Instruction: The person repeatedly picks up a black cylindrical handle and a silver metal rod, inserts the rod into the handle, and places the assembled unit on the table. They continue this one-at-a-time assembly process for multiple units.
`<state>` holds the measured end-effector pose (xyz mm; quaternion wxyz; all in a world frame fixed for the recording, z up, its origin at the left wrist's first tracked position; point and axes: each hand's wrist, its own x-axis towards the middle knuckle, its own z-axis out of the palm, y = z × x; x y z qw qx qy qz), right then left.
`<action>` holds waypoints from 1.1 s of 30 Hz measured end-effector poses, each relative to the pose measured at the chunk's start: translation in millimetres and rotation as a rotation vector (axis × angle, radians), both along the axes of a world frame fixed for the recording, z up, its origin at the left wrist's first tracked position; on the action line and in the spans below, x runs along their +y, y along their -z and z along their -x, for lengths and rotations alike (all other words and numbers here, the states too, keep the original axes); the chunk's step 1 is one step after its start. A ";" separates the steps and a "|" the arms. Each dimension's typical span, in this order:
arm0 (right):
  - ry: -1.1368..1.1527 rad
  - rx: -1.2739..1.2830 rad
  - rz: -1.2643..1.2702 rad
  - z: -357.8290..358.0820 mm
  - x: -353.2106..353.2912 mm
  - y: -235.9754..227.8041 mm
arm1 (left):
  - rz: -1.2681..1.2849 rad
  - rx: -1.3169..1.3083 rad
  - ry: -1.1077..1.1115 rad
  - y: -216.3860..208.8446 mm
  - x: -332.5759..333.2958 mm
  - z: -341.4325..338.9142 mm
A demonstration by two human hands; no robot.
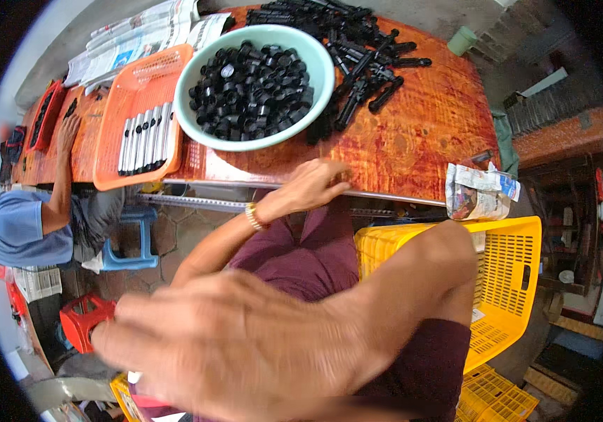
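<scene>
My left hand, with a gold-coloured band on its wrist, rests at the front edge of the red-brown table. Its fingers are loosely bent and apart, and nothing shows in them. Just beyond it stands a pale green basin filled with short black plastic rings. Close to the camera, my right hand reaches across my lap, large and blurred. Its fingers are smeared by motion, so whether it holds anything does not show. Black tube-shaped parts lie heaped behind the basin.
Left of the basin, an orange basket holds silver tubes with black ends. A co-worker in a blue shirt sits at the left. A yellow crate and a folded-newspaper bag are at the right. Blue and red stools stand below.
</scene>
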<state>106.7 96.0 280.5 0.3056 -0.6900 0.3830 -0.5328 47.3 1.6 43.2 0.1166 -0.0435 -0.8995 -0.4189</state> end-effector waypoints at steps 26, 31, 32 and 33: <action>1.215 -0.365 -0.273 119.5 105.1 47.3 | 0.009 0.351 -0.339 58.6 19.1 30.7; 1.891 -0.258 -0.245 166.8 263.1 139.3 | 0.051 0.275 -0.337 54.3 22.2 31.4; 1.966 -0.188 -0.393 169.0 300.5 166.9 | 0.060 0.288 -0.328 54.4 23.6 32.6; 2.024 -0.121 -0.544 169.2 338.8 199.3 | 0.081 0.280 -0.332 56.9 22.6 31.7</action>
